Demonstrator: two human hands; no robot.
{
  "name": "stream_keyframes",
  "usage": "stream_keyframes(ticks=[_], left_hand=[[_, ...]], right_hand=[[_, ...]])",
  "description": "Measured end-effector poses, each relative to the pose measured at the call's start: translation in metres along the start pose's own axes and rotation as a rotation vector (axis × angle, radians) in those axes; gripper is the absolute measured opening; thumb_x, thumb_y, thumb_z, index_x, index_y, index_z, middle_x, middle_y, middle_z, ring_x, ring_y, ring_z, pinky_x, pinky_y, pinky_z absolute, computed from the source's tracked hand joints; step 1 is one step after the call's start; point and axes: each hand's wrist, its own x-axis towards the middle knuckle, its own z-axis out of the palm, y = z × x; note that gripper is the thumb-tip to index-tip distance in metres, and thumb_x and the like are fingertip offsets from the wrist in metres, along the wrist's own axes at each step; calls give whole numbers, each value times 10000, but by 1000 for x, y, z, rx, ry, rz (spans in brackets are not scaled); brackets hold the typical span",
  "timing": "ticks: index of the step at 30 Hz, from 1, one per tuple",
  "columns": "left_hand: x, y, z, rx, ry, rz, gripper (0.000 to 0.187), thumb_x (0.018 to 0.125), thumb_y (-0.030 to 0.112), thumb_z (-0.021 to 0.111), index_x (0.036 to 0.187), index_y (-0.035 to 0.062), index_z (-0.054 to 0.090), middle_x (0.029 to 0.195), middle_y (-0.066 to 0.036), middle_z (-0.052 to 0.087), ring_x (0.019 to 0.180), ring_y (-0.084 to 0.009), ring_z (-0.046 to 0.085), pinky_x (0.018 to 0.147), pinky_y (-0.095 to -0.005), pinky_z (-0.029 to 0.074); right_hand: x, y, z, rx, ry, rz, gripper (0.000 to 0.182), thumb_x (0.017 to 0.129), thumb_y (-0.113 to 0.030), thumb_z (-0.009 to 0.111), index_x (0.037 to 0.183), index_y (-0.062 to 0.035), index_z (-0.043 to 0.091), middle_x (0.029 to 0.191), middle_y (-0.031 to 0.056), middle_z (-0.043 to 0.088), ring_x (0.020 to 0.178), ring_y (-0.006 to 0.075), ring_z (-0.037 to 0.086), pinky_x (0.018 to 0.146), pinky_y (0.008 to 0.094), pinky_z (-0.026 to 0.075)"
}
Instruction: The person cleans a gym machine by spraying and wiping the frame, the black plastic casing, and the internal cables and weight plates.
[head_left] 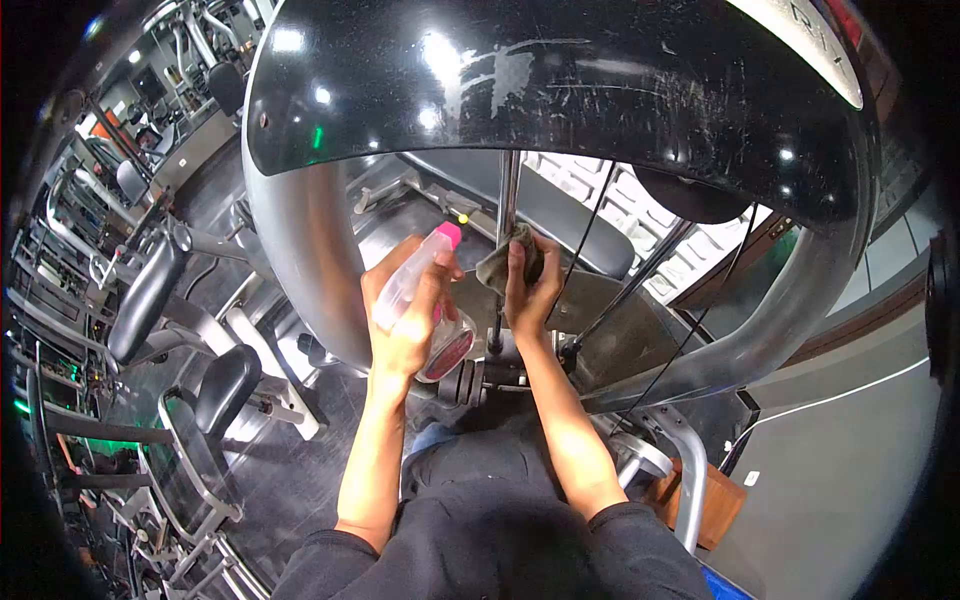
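A clear spray bottle with a white and pink spray head is gripped in my left hand, its pink nozzle pointing up and to the right. My right hand holds a crumpled grey-green cloth against or very near an upright metal rod of a gym machine. The two hands are a short way apart. Above them curves the machine's glossy black cover, scratched and marked with pale smears.
Thick grey frame tubes curve down on both sides of my hands. Thin black cables run just right of the rod. A padded bench lies behind. More gym machines with black pads stand at the left; a wooden box is at lower right.
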Motion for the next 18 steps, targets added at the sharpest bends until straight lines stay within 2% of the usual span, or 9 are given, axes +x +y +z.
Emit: stream_keyframes(ticks=[3, 5, 7, 10, 14, 15, 16, 17, 18], left_hand=[[4, -3, -1, -21, -14, 18, 287, 947, 222, 607, 801, -22, 641, 692, -61, 610, 496, -113, 545, 470, -266, 427], [5, -3, -2, -6, -32, -2, 296, 950, 236, 603, 826, -28, 648, 730, -67, 623, 509, -122, 557, 470, -271, 432], [6, 0, -2, 0, -35, 7, 296, 948, 241, 604, 838, -30, 651, 731, -68, 623, 515, -124, 560, 469, -272, 432], [7, 0, -3, -5, -53, 11, 288, 940, 237, 607, 852, -33, 655, 739, -72, 624, 526, -129, 565, 468, -271, 434], [7, -8, -1, -105, -84, -34, 256, 923, 205, 607, 855, -37, 656, 763, -78, 626, 538, -133, 569, 467, -269, 441], [7, -10, -2, -107, -82, -31, 256, 923, 205, 607, 855, -37, 656, 763, -78, 626, 538, -133, 569, 467, -269, 441], [6, -12, -2, -106, -83, -45, 250, 922, 199, 603, 855, -36, 656, 768, -79, 625, 540, -133, 569, 467, -269, 442], [5, -12, -3, -105, -85, -57, 245, 921, 193, 599, 854, -36, 656, 773, -79, 624, 542, -133, 569, 467, -268, 444], [5, -11, -6, -84, -101, -73, 250, 921, 199, 606, 852, -36, 654, 777, -78, 624, 546, -132, 570, 466, -269, 442]], right_hand=[[23, -7, 5, 55, -2, -20, 236, 972, -199, 596, 1096, 0, 615, 1017, 149, 671, 962, 313, 651, 845, 393, 491], [57, -37, 9, 80, -27, -2, 270, 985, -214, 569, 1119, 17, 606, 1042, 162, 671, 940, 286, 656, 850, 359, 480], [94, -59, 6, 175, -187, 71, 307, 991, -219, 551, 1163, 31, 593, 1093, 188, 662, 1000, 300, 635, 894, 369, 458], [120, -60, 7, 186, -236, 44, 347, 999, -235, 522, 1190, 48, 585, 1129, 223, 644, 1062, 333, 603, 941, 393, 428], [101, -23, 16, 178, -104, 98, 363, 998, -266, 512, 1153, 45, 620, 1137, 229, 640, 1112, 373, 580, 964, 433, 419], [99, -36, -1, 162, -354, 300, 353, 996, -282, 524, 1080, 38, 648, 1082, 209, 662, 1078, 340, 609, 912, 424, 444], [82, -8, 2, -40, -298, 160, 357, 1001, -298, 522, 1006, 33, 658, 936, 172, 678, 920, 286, 648, 805, 388, 467], [64, -9, -1, 107, -304, 347, 381, 1014, -326, 503, 989, 22, 657, 810, 143, 653, 771, 270, 634, 727, 370, 470], [46, -2, 0, 62, -238, 174, 414, 1024, -358, 484, 979, 22, 644, 751, 114, 631, 712, 270, 612, 709, 366, 473]])
